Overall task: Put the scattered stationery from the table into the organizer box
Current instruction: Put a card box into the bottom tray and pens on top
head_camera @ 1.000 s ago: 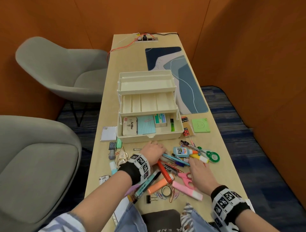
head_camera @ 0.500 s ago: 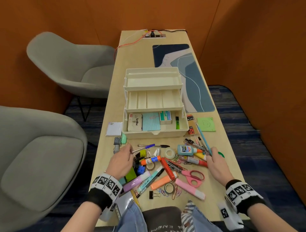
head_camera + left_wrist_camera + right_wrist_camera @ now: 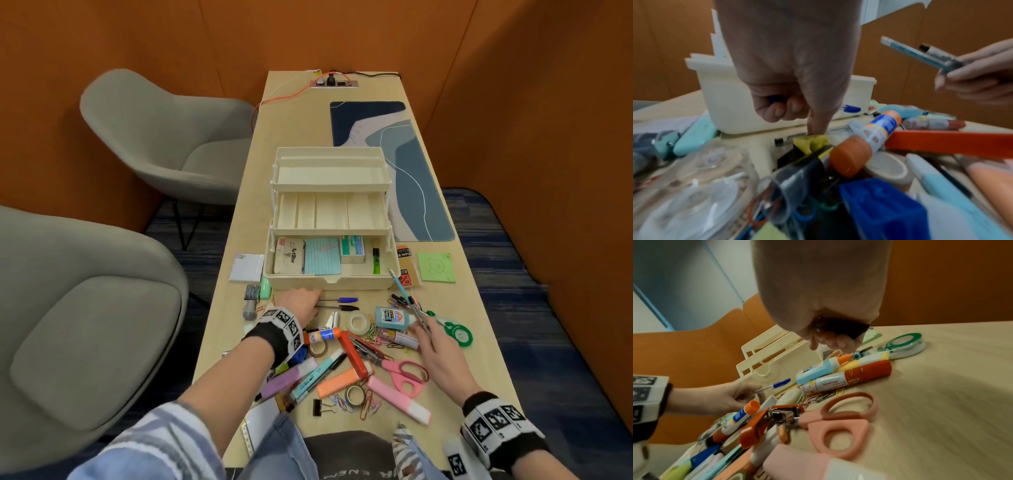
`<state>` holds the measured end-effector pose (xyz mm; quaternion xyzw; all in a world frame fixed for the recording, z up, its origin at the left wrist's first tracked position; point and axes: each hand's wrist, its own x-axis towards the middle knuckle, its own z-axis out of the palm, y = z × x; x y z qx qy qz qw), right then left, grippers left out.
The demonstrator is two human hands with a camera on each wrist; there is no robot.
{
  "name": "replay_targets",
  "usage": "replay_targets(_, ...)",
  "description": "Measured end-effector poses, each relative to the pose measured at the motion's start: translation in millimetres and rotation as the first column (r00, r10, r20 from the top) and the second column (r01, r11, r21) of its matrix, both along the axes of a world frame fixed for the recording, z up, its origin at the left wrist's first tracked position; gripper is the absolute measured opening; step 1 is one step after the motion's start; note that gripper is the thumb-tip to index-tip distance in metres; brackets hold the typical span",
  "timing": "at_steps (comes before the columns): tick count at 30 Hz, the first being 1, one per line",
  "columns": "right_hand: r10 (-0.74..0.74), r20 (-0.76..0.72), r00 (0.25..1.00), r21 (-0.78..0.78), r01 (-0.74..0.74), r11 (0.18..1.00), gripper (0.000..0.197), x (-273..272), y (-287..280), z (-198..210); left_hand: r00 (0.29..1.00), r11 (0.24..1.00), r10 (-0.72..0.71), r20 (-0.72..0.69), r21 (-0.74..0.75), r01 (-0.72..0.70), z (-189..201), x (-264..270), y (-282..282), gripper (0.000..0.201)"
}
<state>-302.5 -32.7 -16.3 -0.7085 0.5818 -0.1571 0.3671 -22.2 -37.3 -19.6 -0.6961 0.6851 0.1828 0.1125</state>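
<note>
The cream three-tier organizer box [image 3: 329,285] stands open mid-table; its bottom tray holds a marker box, a blue card pad and a green highlighter. Just in front of it my left hand [image 3: 301,304] grips a blue-capped pen [image 3: 342,300], which the left wrist view shows with its cap [image 3: 852,108] sticking out of the fist, index finger pointing down at the table. My right hand [image 3: 424,334], over the pile's right side, holds a bundle of pens with a teal pencil [image 3: 399,285] pointing towards the box. In the right wrist view my fingers [image 3: 838,340] curl round dark barrels.
Loose stationery covers the near table: glue bottle [image 3: 390,317], tape roll [image 3: 358,322], orange stapler [image 3: 352,353], pink scissors [image 3: 407,375], green correction tape [image 3: 459,334], highlighters, paper clips. A white pad [image 3: 246,267] lies left of the box, a green note [image 3: 436,267] right. Grey chairs [image 3: 154,144] stand left.
A second ago both hands lay on the pile. Since then my left hand has picked up the blue pen and moved up to the box front; my right hand has gathered the pens.
</note>
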Motion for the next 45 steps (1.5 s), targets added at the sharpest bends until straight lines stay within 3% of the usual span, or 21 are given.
replay_targets(7, 0.020, -0.036, 0.999, 0.006, -0.020, 1.000, 0.008, -7, 6, -3, 0.995, 0.996, -0.086, 0.041, -0.017, 0.087, -2, -3, 3, 0.029)
replay_targets(12, -0.028, 0.016, 0.999, 0.049, 0.027, 0.998, 0.009, 0, 6, -2, 0.997, 0.977, -0.061, -0.042, -0.209, 0.051, 10, 16, 26, 0.013)
replay_targets(16, -0.035, 0.045, 0.998, -0.019, 0.036, 0.999, 0.018, 11, -10, 7, 0.980, 0.928, 0.005, -0.198, -0.365, -0.079, 38, 36, 28, 0.012)
replay_targets(22, -0.046, 0.185, 0.982, -0.071, 0.060, 0.996, 0.017, 34, -60, 41, 0.934, 0.792, 0.087, -0.347, -0.545, -0.276, 94, 68, -39, 0.020)
replay_targets(25, -0.016, 0.182, 0.983, -0.132, 0.041, 0.990, 0.014, 44, -80, 62, 0.958, 0.750, 0.130, -0.254, -0.607, -0.263, 116, 88, -89, 0.020)
replay_targets(30, 0.029, 0.192, 0.981, -0.120, -0.006, 0.993, 0.023, 59, -101, 85, 0.954, 0.784, 0.250, -0.164, -0.544, -0.299, 131, 111, -163, 0.021)
replay_targets(34, 0.032, 0.145, 0.989, -0.090, -0.019, 0.996, 0.027, 69, -124, 95, 0.971, 0.851, 0.213, -0.111, -0.466, -0.241, 128, 116, -210, 0.035)
replay_targets(39, 0.092, 0.073, 0.993, -0.273, -0.069, 0.959, 0.018, 84, -173, 114, 0.983, 0.936, 0.176, -0.047, -0.302, -0.182, 112, 118, -241, 0.040)
replay_targets(42, 0.136, -0.012, 0.991, -0.368, -0.131, 0.920, 0.024, 100, -210, 133, 0.987, 0.929, 0.160, -0.030, -0.334, -0.161, 106, 125, -246, 0.037)
replay_targets(45, 0.167, -0.096, 0.981, -0.364, -0.190, 0.912, 0.035, 123, -241, 146, 0.985, 0.902, 0.171, -0.037, -0.396, -0.171, 102, 134, -243, 0.037)
